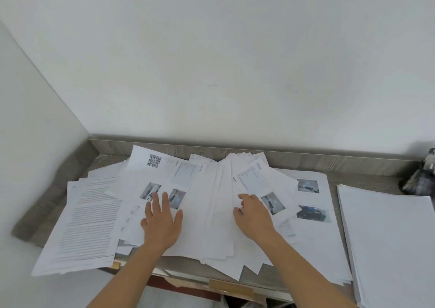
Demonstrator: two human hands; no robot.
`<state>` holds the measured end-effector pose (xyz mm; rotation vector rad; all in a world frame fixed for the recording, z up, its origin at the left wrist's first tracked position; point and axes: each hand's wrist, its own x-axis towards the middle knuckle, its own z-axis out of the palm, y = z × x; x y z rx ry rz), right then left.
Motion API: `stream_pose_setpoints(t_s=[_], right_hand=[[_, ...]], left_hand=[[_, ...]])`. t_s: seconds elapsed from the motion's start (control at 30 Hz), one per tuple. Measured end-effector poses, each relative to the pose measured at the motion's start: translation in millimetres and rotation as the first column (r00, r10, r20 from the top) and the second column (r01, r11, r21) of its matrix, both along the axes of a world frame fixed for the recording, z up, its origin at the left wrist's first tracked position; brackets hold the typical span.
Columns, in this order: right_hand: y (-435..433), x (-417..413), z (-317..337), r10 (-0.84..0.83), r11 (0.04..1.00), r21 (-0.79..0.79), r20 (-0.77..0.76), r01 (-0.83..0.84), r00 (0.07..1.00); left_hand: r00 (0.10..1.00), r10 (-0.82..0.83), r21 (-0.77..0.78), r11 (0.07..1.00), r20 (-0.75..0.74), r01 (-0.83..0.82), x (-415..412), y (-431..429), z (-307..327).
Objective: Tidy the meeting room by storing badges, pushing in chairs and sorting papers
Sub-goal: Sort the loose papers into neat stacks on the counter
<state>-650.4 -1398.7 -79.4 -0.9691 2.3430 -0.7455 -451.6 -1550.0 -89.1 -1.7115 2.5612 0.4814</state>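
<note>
Your left hand lies flat with fingers spread, palm down on the fanned papers, while your right hand rests on the same spread just to the right, fingers curled, index and thumb at the edge of a sheet; whether it pinches that sheet cannot be told. The papers cover most of the wood-grain table, some overhanging its near-left edge, with a printed text page to the left. A squared stack of blank sheets sits apart at right, a dark mesh holder beyond it by the wall.
</note>
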Motion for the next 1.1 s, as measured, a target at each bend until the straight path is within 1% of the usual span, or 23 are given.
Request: stream_pose_setpoints(t_s=[0.07,0.1,0.2,0.27,0.33,0.4,0.47,0.53,0.63,0.7,0.77,0.8,0.83,0.9,0.93,0.97,1.03,1.1], right_hand=[[-2,16,-11,0.011,0.999,0.035,0.135,-0.016,0.991],[-2,22,-16,-0.001,0.999,0.053,0.168,-0.008,0.986],[-8,25,-22,-0.032,0.995,0.1,0.149,0.017,0.988],[-15,27,-20,-0.083,0.991,0.116,0.162,0.065,0.983],[-20,26,-16,-0.142,0.986,0.112,0.181,0.123,0.973],[-27,28,-14,-0.204,0.976,0.111,0.189,0.185,0.961],[-31,28,-15,-0.279,0.96,0.088,0.233,0.266,0.932],[-31,28,-18,-0.332,0.943,0.065,0.266,0.326,0.905],[-34,34,-20,-0.371,0.927,0.06,0.286,0.369,0.884],[-37,36,-19,-0.391,0.919,0.065,0.257,0.388,0.884],[-41,36,-17,-0.397,0.918,0.09,0.206,0.386,0.895],[-42,36,-16,-0.392,0.92,0.106,0.188,0.378,0.901],[-42,36,-15,-0.386,0.922,0.115,0.178,0.371,0.905],[-44,37,-15,-0.374,0.926,0.117,0.171,0.358,0.912],[-44,38,-15,-0.371,0.928,0.112,0.173,0.356,0.912],[-45,38,-15,-0.372,0.928,0.107,0.177,0.358,0.911],[-44,38,-16,-0.375,0.927,0.1,0.184,0.363,0.909],[-42,40,-16,-0.381,0.924,0.105,0.175,0.368,0.908]], left_hand=[[0.999,0.015,-0.019,1.0,0.033,-0.014,3,-7,0],[0.999,0.017,-0.031,0.999,0.04,-0.016,3,-11,0],[0.999,0.0,-0.063,0.998,0.046,0.003,-4,-25,-1],[0.993,-0.061,-0.057,0.996,0.103,0.067,-6,-41,-3],[0.978,-0.125,0.016,0.992,0.168,0.124,-9,-54,-7],[0.959,-0.217,0.074,0.976,0.18,0.207,-4,-63,-16],[0.94,-0.319,0.061,0.948,0.124,0.313,13,-63,-28],[0.899,-0.437,0.007,0.9,0.032,0.437,33,-58,-37],[0.782,-0.615,-0.019,0.787,-0.1,0.617,62,-60,-42],[0.72,-0.678,-0.037,0.731,-0.15,0.681,68,-72,-39],[0.678,-0.718,-0.048,0.691,-0.156,0.721,68,-82,-37],[0.677,-0.72,-0.062,0.691,-0.154,0.72,66,-86,-36],[0.7,-0.697,-0.092,0.716,-0.157,0.692,65,-90,-36],[0.816,-0.556,-0.126,0.831,-0.162,0.541,63,-99,-32],[0.875,-0.459,-0.089,0.888,-0.152,0.45,62,-104,-31],[0.914,-0.384,-0.03,0.923,-0.13,0.383,63,-108,-30],[0.94,-0.338,0.056,0.939,-0.047,0.34,65,-112,-29],[0.943,-0.332,0.088,0.94,0.0,0.331,66,-110,-27]])
